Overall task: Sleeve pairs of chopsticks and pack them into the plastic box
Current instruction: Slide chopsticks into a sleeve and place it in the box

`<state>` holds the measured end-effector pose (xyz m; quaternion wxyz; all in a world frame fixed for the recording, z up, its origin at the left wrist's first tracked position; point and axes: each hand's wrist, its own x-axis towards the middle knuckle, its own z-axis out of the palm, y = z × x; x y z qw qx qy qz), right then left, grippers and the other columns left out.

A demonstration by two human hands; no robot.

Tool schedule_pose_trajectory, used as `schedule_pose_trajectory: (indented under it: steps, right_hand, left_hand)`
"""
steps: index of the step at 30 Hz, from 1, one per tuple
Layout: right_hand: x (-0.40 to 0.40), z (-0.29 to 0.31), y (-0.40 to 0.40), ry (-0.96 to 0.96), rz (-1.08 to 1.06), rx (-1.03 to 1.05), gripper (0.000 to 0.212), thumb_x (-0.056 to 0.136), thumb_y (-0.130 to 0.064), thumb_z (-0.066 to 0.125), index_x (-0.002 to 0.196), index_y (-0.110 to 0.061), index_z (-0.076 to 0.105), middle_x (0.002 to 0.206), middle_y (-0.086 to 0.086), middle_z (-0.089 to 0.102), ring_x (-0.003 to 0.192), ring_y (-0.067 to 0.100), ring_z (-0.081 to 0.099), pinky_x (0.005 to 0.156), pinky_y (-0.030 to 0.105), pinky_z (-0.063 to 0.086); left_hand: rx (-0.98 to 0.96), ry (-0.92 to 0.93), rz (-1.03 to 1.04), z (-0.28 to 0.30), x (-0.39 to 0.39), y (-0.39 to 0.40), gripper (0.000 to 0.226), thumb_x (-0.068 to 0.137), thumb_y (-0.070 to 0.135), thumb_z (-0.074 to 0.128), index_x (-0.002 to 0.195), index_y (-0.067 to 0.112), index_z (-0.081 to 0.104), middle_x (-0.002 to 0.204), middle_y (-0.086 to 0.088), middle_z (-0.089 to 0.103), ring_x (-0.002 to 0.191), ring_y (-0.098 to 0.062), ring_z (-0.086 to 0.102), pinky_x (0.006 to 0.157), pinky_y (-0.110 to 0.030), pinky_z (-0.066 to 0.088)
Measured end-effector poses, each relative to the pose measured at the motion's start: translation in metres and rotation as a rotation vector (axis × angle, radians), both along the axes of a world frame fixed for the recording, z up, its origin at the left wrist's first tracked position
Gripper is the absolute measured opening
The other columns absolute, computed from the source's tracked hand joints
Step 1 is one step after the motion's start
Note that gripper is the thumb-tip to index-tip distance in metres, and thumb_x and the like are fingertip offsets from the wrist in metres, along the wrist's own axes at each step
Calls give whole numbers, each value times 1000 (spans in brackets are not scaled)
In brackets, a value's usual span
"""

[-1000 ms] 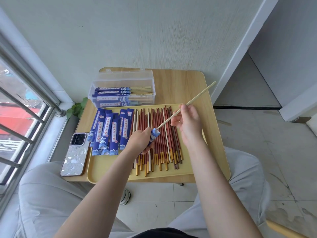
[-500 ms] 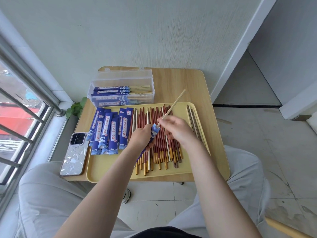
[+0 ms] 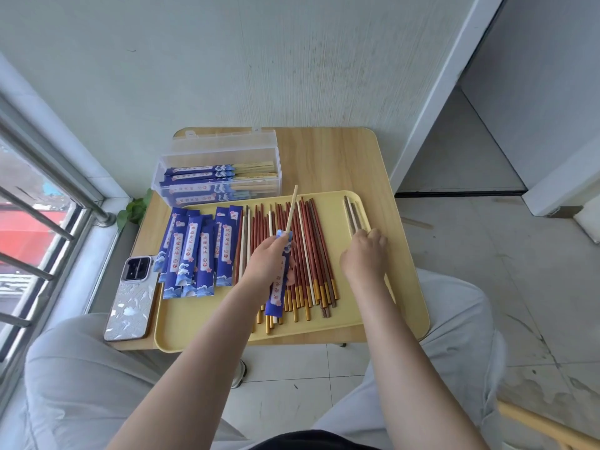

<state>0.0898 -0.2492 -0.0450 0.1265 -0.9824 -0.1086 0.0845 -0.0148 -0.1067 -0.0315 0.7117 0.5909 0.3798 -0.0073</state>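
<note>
My left hand [image 3: 264, 259] grips a blue sleeve [image 3: 280, 280] with one pale chopstick [image 3: 291, 212] standing out of it, over the tray [image 3: 383, 306]. My right hand [image 3: 363, 254] pinches the separate chopsticks [image 3: 351, 213] at right. These look light, stiff and smooth; I judge mid-shaft the best hold.

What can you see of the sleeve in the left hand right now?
The sleeve is a long, narrow blue paper-looking wrapper with a white label strip and wave print. The left hand grips its upper part, holding it tilted above the red chopsticks on the yellow tray. One pale chopstick sticks out of its open top, and light tips show at its lower end.
</note>
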Motion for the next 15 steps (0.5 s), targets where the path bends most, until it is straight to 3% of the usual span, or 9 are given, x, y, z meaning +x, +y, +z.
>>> schedule_pose_trajectory:
  steps: [3, 9, 15]
  right_hand:
    - [1, -5, 2, -15, 48, 80, 31, 97, -7, 57, 128, -8, 56, 129, 10, 55, 125, 28, 44, 97, 33, 45]
    - [-1, -5, 9, 55, 85, 74, 21, 96, -21, 64, 111, -7, 65, 119, 10, 57, 117, 26, 48, 86, 35, 52]
    - [-10, -5, 17, 15, 54, 18, 13, 92, -18, 64, 98, -6, 64, 98, 8, 59, 83, 23, 56, 60, 30, 45]
  left_hand:
    - [-16, -16, 30, -2, 0, -3, 23, 105, 29, 48, 116, 12, 57, 74, -8, 59, 49, -17, 56, 52, -31, 53]
    - [-151, -57, 58, -4, -4, -3, 20, 104, 20, 48, 118, 8, 56, 75, -8, 65, 59, -22, 64, 58, -34, 56]
    - [-68, -30, 17, -3, -8, -2, 25, 104, 32, 50, 113, 10, 57, 70, -6, 64, 55, -21, 61, 55, -32, 54]
